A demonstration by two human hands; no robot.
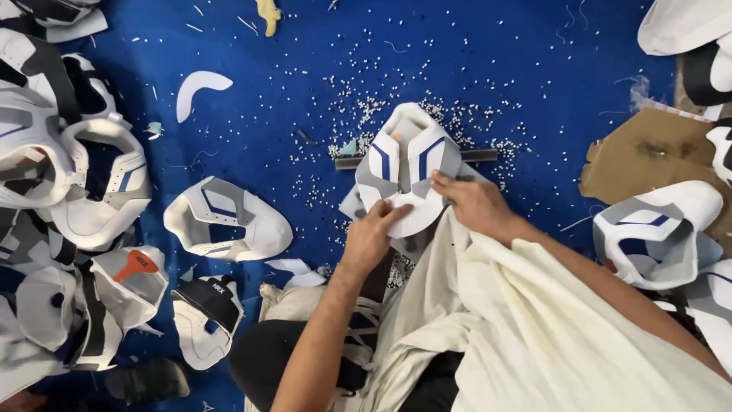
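A blue work surface (488, 69) fills the view, and everything lies flat on it within arm's reach of the seated person. A large cream cloth (549, 336) drapes over the person's lap and right forearm, covering the legs beneath the work.

On the left sits a pile of white and grey shoe uppers (69, 175), stacked loosely as though set aside together. Another single upper (229, 221) lies apart from the pile, and more uppers (656, 236) rest at the right edge beside a torn piece of brown cardboard (648, 156).

At the centre, the shoe upper (408, 168) being handled is white with grey panels and blue stripes. It lies just ahead of the person's lap, its near edge lifted slightly by the hands. The left hand (370, 236) pinches the lower edge of this upper between thumb and fingers, steadying it from below. The right hand (473, 202) presses its curled fingers together on the upper's right side, holding that panel down flat.

A dark flat strip (476, 155) lies under the upper's far end. Small white punched-out bits (358, 114) scatter around it, thickest near the upper. A white crescent offcut (198, 88) lies alone further left.
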